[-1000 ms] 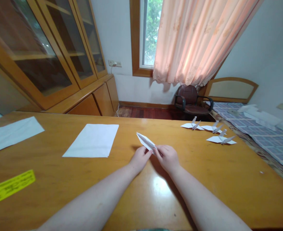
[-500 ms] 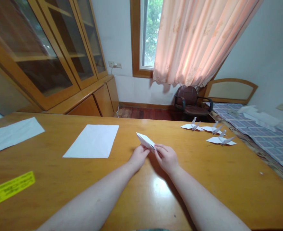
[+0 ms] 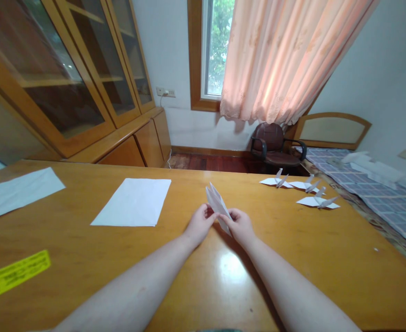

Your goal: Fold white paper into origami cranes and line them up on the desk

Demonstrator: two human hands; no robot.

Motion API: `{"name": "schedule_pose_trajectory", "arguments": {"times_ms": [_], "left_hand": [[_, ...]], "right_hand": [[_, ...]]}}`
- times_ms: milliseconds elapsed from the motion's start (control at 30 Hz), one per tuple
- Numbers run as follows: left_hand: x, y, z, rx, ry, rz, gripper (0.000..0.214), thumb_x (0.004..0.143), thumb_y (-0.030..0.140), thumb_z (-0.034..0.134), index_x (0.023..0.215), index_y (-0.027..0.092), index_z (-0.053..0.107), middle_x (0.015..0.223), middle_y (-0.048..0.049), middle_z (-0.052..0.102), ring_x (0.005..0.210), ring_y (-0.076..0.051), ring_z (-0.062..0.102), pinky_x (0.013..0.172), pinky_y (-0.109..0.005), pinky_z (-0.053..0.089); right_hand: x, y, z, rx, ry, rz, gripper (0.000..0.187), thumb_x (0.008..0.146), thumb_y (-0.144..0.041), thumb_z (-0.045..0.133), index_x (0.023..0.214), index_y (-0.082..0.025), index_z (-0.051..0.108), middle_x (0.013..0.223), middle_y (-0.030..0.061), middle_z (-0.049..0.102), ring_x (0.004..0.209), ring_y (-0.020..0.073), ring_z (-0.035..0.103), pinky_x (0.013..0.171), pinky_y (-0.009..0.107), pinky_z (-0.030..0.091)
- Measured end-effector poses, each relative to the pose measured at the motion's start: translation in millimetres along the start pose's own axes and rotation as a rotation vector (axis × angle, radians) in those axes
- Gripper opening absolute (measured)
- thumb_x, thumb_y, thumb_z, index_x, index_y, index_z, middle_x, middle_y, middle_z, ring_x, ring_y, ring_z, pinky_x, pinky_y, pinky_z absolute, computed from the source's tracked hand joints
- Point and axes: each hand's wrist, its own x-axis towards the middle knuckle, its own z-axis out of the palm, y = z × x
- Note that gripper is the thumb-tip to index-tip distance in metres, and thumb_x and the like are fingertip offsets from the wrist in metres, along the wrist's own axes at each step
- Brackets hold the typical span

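Note:
A folded white paper point(image 3: 217, 199) with two points at its far end is held above the middle of the wooden table point(image 3: 189, 295). My right hand point(image 3: 240, 225) pinches its near right part between thumb and fingers. My left hand point(image 3: 200, 224) is closed at its left side, with the thumb against the paper; its curled fingertips are partly hidden. Three folded paper cranes point(image 3: 275, 182) point(image 3: 307, 185) point(image 3: 318, 201) stand at the table's far right.
A stack of square white sheets point(image 3: 133, 203) lies left of my hands. Farther left are a long white paper strip point(image 3: 19, 193) and a yellow label point(image 3: 16, 275). Beyond the table are a glass-door cabinet point(image 3: 120, 122), an armchair point(image 3: 274, 143) and a bed point(image 3: 368, 184).
The folded paper has been turned more upright, its two points now showing at the far end. My right hand has shifted its grip farther along it.

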Motion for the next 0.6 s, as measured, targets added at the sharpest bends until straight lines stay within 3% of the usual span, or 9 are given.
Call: {"name": "schedule_pose_trajectory", "arguments": {"times_ms": [100,233,367,500,600], "left_hand": [[1,0,-1.2,-0.034,0.069,-0.024,0.029,0.071,0.023,0.065,0.093,0.017,0.048,0.081,-0.0016,0.067,0.082,-0.016,0.065,0.082,-0.033,0.049],[0,5,-1.3,-0.110,0.015,-0.087,0.042,0.071,0.027,0.067,0.107,0.015,0.048,0.084,-0.0042,0.069,0.083,-0.018,0.065,0.082,-0.034,0.049],[-3,12,0.2,-0.212,-0.038,-0.155,0.037,0.068,0.033,0.071,0.096,0.012,0.058,0.089,-0.0086,0.070,0.080,-0.020,0.065,0.077,-0.032,0.050],[-3,13,-2.1,-0.239,0.028,-0.212,0.035,0.067,0.040,0.072,0.086,0.012,0.062,0.078,-0.0066,0.070,0.069,-0.018,0.064,0.068,-0.029,0.049],[1,9,-6.4,-0.236,0.115,-0.210,0.036,0.069,0.045,0.069,0.083,0.012,0.064,0.076,-0.0063,0.070,0.068,-0.017,0.063,0.065,-0.027,0.048]], "right_hand": [[3,4,2,0.127,-0.027,0.098,0.032,0.069,-0.047,0.066,0.066,-0.015,0.062,0.060,0.0013,0.062,0.055,0.0136,0.053,0.053,0.024,0.041],[4,7,1,0.224,-0.089,0.191,0.036,0.064,-0.049,0.069,0.066,-0.014,0.061,0.057,-0.0006,0.059,0.052,0.0114,0.049,0.050,0.023,0.036],[3,5,0,0.238,-0.235,0.229,0.036,0.063,-0.049,0.069,0.062,-0.014,0.060,0.053,-0.0021,0.055,0.050,0.0095,0.045,0.049,0.022,0.032],[0,3,2,0.218,-0.391,0.232,0.031,0.066,-0.044,0.066,0.065,-0.014,0.061,0.054,-0.0030,0.055,0.049,0.0085,0.042,0.049,0.021,0.032],[-2,2,2,0.124,-0.435,0.245,0.026,0.067,-0.039,0.065,0.063,-0.014,0.059,0.052,-0.0038,0.052,0.047,0.0080,0.040,0.047,0.021,0.029]]}}
